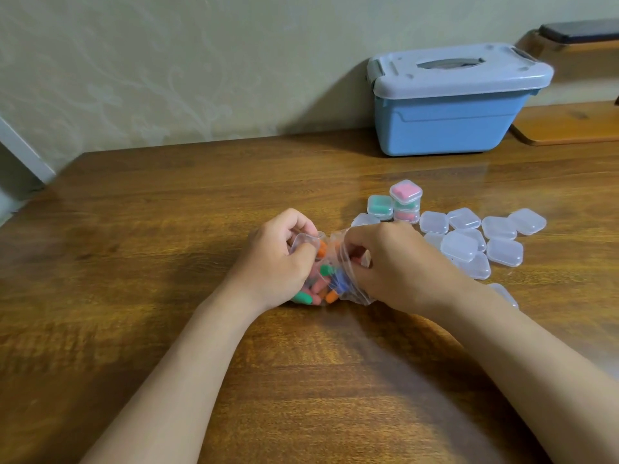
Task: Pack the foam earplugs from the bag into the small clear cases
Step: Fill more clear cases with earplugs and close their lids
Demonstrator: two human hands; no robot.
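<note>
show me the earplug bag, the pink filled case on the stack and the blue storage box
earplug bag (326,279), head view, its clear middle part
pink filled case (406,191), head view, its lid on top
blue storage box (445,125), head view, front wall

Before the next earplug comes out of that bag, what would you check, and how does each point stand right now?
1. Bag steadied: the right hand pinches the bag and the left hand rests against it. Ok.
2. Earplugs in the bag: coloured earplugs show through the plastic. Ok.
3. Bag mouth open: the fingers cover it. Cannot tell.
4. Case ready: the left hand holds a small case, but whether its lid is open is unclear. Cannot tell.
5. Spare cases nearby: empty cases lie just beyond the right hand. Ok.
6. Finished work out of the way: filled cases are stacked behind the hands. Ok.
</note>
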